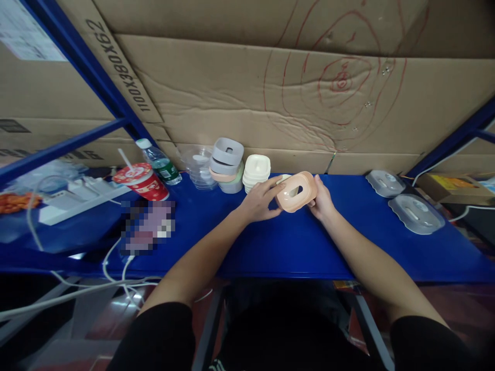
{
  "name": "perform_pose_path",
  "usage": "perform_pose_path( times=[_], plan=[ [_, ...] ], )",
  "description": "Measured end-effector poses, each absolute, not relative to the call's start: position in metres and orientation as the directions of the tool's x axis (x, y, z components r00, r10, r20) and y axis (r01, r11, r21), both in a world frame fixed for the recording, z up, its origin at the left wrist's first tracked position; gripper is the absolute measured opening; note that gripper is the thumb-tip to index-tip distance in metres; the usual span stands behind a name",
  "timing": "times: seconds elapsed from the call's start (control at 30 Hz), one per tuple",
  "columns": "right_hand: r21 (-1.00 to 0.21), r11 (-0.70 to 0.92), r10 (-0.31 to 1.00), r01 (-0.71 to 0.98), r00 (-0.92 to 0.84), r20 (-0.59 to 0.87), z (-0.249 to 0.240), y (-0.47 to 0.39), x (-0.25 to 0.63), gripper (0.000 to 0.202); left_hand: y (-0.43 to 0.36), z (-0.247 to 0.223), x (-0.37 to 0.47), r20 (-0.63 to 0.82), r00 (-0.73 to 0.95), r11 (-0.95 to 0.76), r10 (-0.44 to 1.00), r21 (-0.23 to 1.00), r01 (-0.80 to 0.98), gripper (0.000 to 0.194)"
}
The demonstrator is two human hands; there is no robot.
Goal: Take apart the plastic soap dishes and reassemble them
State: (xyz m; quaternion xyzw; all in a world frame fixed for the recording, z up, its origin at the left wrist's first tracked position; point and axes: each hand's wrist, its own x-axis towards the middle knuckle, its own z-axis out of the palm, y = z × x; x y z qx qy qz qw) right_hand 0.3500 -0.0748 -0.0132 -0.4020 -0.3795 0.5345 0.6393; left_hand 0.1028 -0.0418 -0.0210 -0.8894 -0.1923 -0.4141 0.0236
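The peach container (286, 197) lies between the person's two hands, above the blue table (286, 247); its long axis runs from hand to hand, the right end slightly farther from the body; the right hand (323, 201) pinches that end, while the left hand (262, 201) meets the other with fingers parted, though whether they grip or merely touch cannot be told; the left is the nearer to the cream stack (257, 167).
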Motion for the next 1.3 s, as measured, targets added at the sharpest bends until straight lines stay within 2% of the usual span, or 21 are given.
perform_pose_path(
  times=[0.1,0.2,0.27,0.3,0.33,0.4,0.47,0.53,0.67,0.83,0.9,1.0,1.13,1.3],
  plan=[
    [-0.926,0.120,0.989,-0.359,0.126,0.080,-0.015,-0.071,0.352,0.060,-0.044,-0.016,0.103,0.678,0.646,-0.921,0.351,0.124,0.370,0.074],
    [-0.933,0.159,0.983,-0.323,0.139,0.119,-0.017,-0.068,0.354,0.068,-0.040,-0.013,0.095,0.715,0.564,-0.889,0.414,0.184,0.420,0.060],
    [-0.961,0.230,0.964,-0.153,0.170,0.203,-0.018,-0.069,0.357,0.073,-0.031,-0.009,0.083,0.781,0.409,-0.833,0.473,0.243,0.497,0.063],
    [-0.959,0.282,0.944,0.009,0.177,0.279,-0.019,-0.069,0.360,0.073,-0.025,-0.005,0.074,0.818,0.303,-0.796,0.488,0.275,0.540,0.068],
    [-0.920,0.335,0.916,0.206,0.159,0.369,-0.020,-0.070,0.362,0.072,-0.019,0.000,0.065,0.853,0.187,-0.755,0.488,0.305,0.580,0.074],
    [-0.721,0.410,0.855,0.558,0.039,0.517,-0.025,-0.071,0.366,0.070,-0.007,0.010,0.047,0.898,-0.028,-0.674,0.439,0.350,0.651,0.087],
    [-0.517,0.444,0.827,0.732,-0.112,0.551,-0.032,-0.070,0.370,0.067,0.004,0.020,0.034,0.907,-0.154,-0.608,0.391,0.381,0.696,0.094],
    [-0.404,0.446,0.837,0.799,-0.212,0.505,-0.039,-0.067,0.371,0.060,0.013,0.027,0.029,0.898,-0.207,-0.564,0.389,0.410,0.717,0.095],
    [-0.303,0.398,0.883,0.866,-0.272,0.384,-0.049,-0.061,0.373,0.042,0.025,0.034,0.039,0.848,-0.255,-0.489,0.465,0.486,0.724,0.090],
    [-0.382,0.418,0.892,0.824,-0.293,0.344,-0.050,-0.058,0.382,0.017,0.022,0.043,0.053,0.780,-0.291,-0.354,0.554,0.537,0.765,0.093],
    [-0.424,0.446,0.875,0.788,-0.286,0.390,-0.049,-0.058,0.386,0.011,0.016,0.047,0.054,0.757,-0.282,-0.296,0.590,0.528,0.796,0.096],
    [-0.475,0.487,0.827,0.733,-0.212,0.520,-0.041,-0.057,0.389,0.013,0.010,0.047,0.054,0.731,-0.266,-0.257,0.628,0.518,0.816,0.096],
    [-0.476,0.543,0.732,0.692,-0.113,0.671,-0.015,-0.053,0.381,0.018,0.009,0.042,0.052,0.731,-0.258,-0.268,0.632,0.518,0.813,0.100],
    [-0.414,0.668,0.652,0.618,-0.218,0.726,0.015,-0.038,0.345,0.020,0.009,0.039,0.052,0.751,-0.240,-0.279,0.616,0.492,0.824,0.097]
  ],
)
